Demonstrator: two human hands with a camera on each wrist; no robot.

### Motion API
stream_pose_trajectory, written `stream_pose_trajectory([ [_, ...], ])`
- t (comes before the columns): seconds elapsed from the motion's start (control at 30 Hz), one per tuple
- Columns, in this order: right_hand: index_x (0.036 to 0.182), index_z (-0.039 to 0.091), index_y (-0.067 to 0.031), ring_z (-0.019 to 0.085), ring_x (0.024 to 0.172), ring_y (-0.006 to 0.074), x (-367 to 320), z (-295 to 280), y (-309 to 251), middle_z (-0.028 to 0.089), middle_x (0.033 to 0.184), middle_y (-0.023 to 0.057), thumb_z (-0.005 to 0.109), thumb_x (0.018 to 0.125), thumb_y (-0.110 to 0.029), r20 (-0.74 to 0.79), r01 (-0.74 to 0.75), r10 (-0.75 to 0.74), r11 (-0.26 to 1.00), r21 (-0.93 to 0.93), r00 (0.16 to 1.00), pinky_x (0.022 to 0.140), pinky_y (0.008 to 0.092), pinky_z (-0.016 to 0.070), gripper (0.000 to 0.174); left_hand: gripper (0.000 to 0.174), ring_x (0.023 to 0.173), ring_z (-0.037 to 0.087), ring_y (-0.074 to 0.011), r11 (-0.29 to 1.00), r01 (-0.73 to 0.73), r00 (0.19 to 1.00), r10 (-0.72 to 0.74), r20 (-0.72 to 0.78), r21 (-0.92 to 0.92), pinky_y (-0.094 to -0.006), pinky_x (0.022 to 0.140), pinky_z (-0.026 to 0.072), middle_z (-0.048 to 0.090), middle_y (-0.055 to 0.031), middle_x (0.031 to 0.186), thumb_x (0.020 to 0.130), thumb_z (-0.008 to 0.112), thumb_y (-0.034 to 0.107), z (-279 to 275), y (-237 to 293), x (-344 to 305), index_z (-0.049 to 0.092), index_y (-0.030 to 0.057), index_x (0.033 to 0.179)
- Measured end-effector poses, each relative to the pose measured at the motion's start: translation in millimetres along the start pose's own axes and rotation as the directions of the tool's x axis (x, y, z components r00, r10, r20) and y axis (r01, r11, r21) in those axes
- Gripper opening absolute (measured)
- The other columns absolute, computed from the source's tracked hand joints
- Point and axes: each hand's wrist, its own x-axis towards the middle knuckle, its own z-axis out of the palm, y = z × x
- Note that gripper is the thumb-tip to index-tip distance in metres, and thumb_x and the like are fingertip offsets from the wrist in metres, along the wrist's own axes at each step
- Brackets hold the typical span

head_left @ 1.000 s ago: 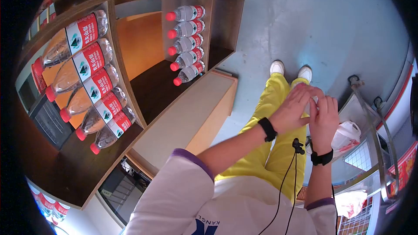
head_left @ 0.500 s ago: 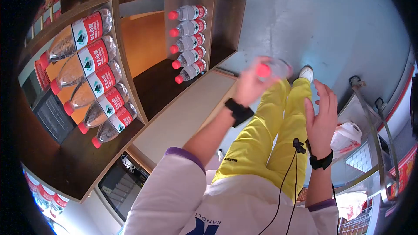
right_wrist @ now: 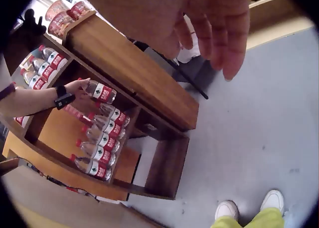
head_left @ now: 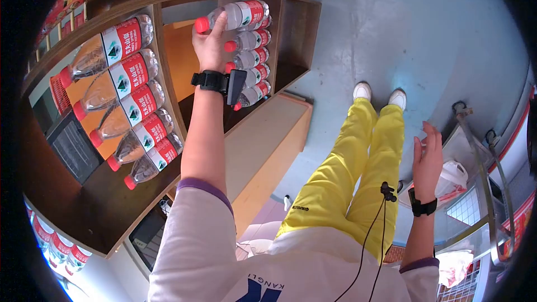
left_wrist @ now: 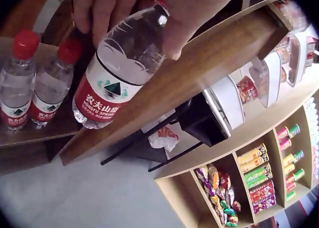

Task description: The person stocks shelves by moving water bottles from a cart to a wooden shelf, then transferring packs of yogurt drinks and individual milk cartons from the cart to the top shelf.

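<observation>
My left hand [head_left: 210, 45] grips a clear water bottle [head_left: 246, 14] with a red cap and a red-and-white label. The fingers wrap its neck and shoulder, as the left wrist view shows up close on the bottle [left_wrist: 117, 71]. It is held over the far end of a row of similar bottles [head_left: 254, 57] in the shelf compartment, overlapping the farthest one in the head view. In the right wrist view the held bottle [right_wrist: 99, 91] is tilted. Off to the right, my right hand [head_left: 428, 159] is empty, fingers relaxed, away from the shelf.
Larger red-capped bottles [head_left: 127, 81] line another compartment of the wooden shelf [head_left: 224, 122]. A metal frame [head_left: 475, 140] and a white plastic bag [head_left: 452, 179] stand to the right. Snack shelves [left_wrist: 232, 160] appear in the left wrist view.
The hands were together in front of the legs, then parted. My left hand has carried the bottle leftward to the shelf row; the right hand has stayed at the right, fingers loose.
</observation>
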Motion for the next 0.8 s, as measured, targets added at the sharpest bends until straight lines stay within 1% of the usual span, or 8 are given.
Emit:
stream_pose_trajectory([
  [0.07,0.129,0.052,-0.0075,0.060,0.093,0.0305,1,0,-4,0.056,0.121,0.0136,0.059,0.092,-0.010,0.016,-0.015,0.015,1.000,0.027,1.000,0.081,0.0379,0.0502,0.037,0.037,0.087,0.062,-0.0139,0.999,-0.037,0.998,0.038,0.050,-0.011,-0.0290,0.080,0.0488,0.067,-0.0048,0.098,0.080,0.080,0.020,5,6,-3,0.061,0.0042,0.107],
  [0.13,0.128,0.052,-0.0068,0.058,0.081,0.0217,3,3,-6,0.058,0.116,0.0112,0.059,0.091,-0.004,-0.054,0.087,-0.087,0.996,0.005,0.995,0.072,0.0339,0.0507,0.038,0.036,0.089,0.062,-0.0142,0.997,-0.075,0.992,0.077,0.099,-0.024,-0.0292,0.081,0.0488,0.067,-0.0049,0.098,0.081,0.080,0.019,12,15,-6,0.061,0.0041,0.107],
  [0.23,0.128,0.052,-0.0066,0.058,0.079,0.0209,5,6,-6,0.058,0.115,0.0110,0.060,0.091,-0.003,-0.058,0.100,-0.101,0.995,-0.005,0.993,0.071,0.0338,0.0508,0.038,0.034,0.092,0.062,-0.0143,0.993,-0.099,0.995,0.098,0.021,0.056,-0.0297,0.083,0.0485,0.068,-0.0052,0.100,0.083,0.078,0.018,14,19,-7,0.061,0.0043,0.109],
  [0.3,0.128,0.052,-0.0065,0.058,0.079,0.0211,4,5,-6,0.058,0.114,0.0109,0.060,0.091,-0.003,-0.045,0.080,-0.081,0.997,-0.003,0.996,0.072,0.0338,0.0507,0.038,0.026,0.088,0.060,-0.0097,0.987,-0.152,0.988,0.153,0.016,-0.047,-0.0266,0.082,0.0447,0.068,0.0015,0.098,0.085,0.076,0.022,8,21,-4,0.067,0.0073,0.106],
  [0.37,0.128,0.052,-0.0065,0.058,0.079,0.0212,3,6,-4,0.058,0.113,0.0108,0.060,0.091,-0.003,-0.031,0.063,-0.063,0.998,0.003,0.998,0.072,0.0339,0.0506,0.038,0.027,0.070,0.048,-0.0022,0.996,-0.089,0.990,0.087,-0.111,-0.013,-0.0228,0.061,0.0318,0.065,0.0065,0.092,0.085,0.076,0.029,-6,24,-12,0.068,0.0122,0.105],
  [0.5,0.128,0.052,-0.0065,0.058,0.078,0.0215,0,13,2,0.057,0.112,0.0110,0.059,0.091,-0.002,-0.005,0.040,-0.040,0.999,0.001,0.999,0.073,0.0343,0.0504,0.037,0.030,0.074,0.050,-0.0013,0.993,-0.028,0.952,-0.009,-0.307,-0.113,-0.0218,0.061,0.0324,0.066,0.0082,0.098,0.087,0.073,0.033,-30,23,-18,0.066,0.0137,0.109],
  [0.57,0.128,0.051,-0.0065,0.058,0.078,0.0216,-1,15,3,0.057,0.112,0.0112,0.058,0.091,-0.002,0.016,0.020,-0.020,1.000,-0.015,1.000,0.073,0.0344,0.0503,0.037,0.048,0.104,0.056,-0.0119,0.981,0.003,0.933,-0.074,-0.351,-0.196,-0.0300,0.085,0.0412,0.063,0.0014,0.116,0.084,0.077,0.031,-46,8,-6,0.057,0.0104,0.123],
  [0.8,0.128,0.051,-0.0062,0.058,0.079,0.0223,-1,24,8,0.056,0.111,0.0122,0.057,0.092,-0.002,0.067,0.012,-0.013,1.000,0.016,0.998,0.073,0.0346,0.0501,0.037,0.057,0.118,0.054,-0.0228,0.953,-0.137,0.934,0.033,-0.356,-0.272,-0.0367,0.093,0.0488,0.056,-0.0081,0.130,0.082,0.079,0.024,-63,-44,63,0.051,0.0039,0.128],
])
